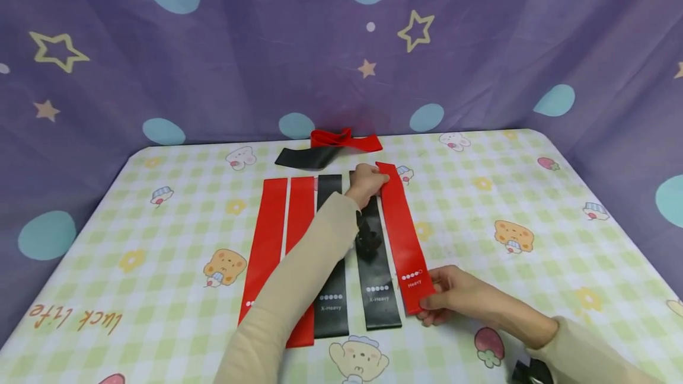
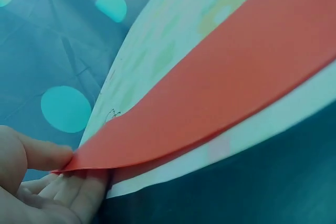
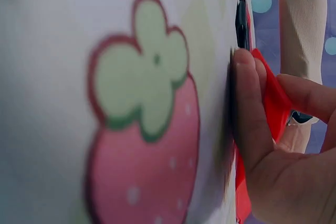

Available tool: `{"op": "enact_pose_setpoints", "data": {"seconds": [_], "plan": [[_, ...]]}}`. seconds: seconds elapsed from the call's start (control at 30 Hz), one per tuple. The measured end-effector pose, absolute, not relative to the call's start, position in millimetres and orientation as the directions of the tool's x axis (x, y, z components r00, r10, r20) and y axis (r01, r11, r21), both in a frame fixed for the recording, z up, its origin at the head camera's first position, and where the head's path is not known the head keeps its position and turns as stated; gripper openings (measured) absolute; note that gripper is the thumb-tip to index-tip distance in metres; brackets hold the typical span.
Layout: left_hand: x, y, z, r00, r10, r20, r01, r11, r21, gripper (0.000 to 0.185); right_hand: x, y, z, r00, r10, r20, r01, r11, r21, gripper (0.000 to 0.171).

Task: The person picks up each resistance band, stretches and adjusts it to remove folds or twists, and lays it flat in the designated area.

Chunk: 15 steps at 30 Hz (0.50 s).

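A red resistance band (image 1: 402, 236) marked "Heavy" lies at the right end of a row of flat bands. Its far end is pinched by my left hand (image 1: 368, 184); in the left wrist view the thumb (image 2: 47, 153) presses on top with fingers beneath, and that end is lifted. At the near right corner, my right hand (image 1: 453, 296) pinches the same band between thumb and fingers. Left of it lies a black band (image 1: 379, 274) marked "X-Heavy", partly covered by my left hand and wrist. Another black band (image 1: 331, 313) lies further left, crossed by my left sleeve.
Two red bands, an outer one (image 1: 269, 218) and an inner one (image 1: 301, 206), make up the row's left side, partly under my left arm. Behind the row lie a crumpled red band (image 1: 363, 143) and a folded black band (image 1: 304, 157), near the far edge of the checked tablecloth (image 1: 176, 224).
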<state>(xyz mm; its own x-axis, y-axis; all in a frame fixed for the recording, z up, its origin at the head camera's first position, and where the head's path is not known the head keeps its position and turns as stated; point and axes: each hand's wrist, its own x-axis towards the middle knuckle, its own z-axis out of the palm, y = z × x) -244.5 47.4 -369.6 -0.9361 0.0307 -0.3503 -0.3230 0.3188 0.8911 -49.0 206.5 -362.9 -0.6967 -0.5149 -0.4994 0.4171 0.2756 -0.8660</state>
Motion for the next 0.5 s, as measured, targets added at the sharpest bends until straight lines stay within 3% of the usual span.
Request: {"op": "enact_pose_setpoints", "data": {"seconds": [0.1, 0.23, 0.33, 0.5], "plan": [[-246.9, 46.7, -368.7, -0.930, 0.050, -0.365, -0.327, 0.346, 0.879, 0.032, -49.3, 207.8, -361.3, -0.672, -0.529, -0.518, 0.439, 0.279, -0.854, 0.030], [-246.9, 44.9, -367.4, -0.923, 0.074, -0.377, -0.328, 0.358, 0.874, 0.010, -48.3, 210.2, -360.5, -0.658, -0.532, -0.533, 0.419, 0.329, -0.846, 0.022], [-246.3, 44.5, -366.4, -0.921, 0.073, -0.383, -0.331, 0.374, 0.867, 0.042, -47.3, 212.2, -359.9, -0.659, -0.529, -0.534, 0.392, 0.365, -0.845, 0.017], [-245.4, 44.7, -367.4, -0.928, 0.064, -0.367, -0.315, 0.393, 0.864, 0.042, -46.5, 214.8, -359.8, -0.663, -0.534, -0.524, 0.358, 0.388, -0.849, 0.014]]}}
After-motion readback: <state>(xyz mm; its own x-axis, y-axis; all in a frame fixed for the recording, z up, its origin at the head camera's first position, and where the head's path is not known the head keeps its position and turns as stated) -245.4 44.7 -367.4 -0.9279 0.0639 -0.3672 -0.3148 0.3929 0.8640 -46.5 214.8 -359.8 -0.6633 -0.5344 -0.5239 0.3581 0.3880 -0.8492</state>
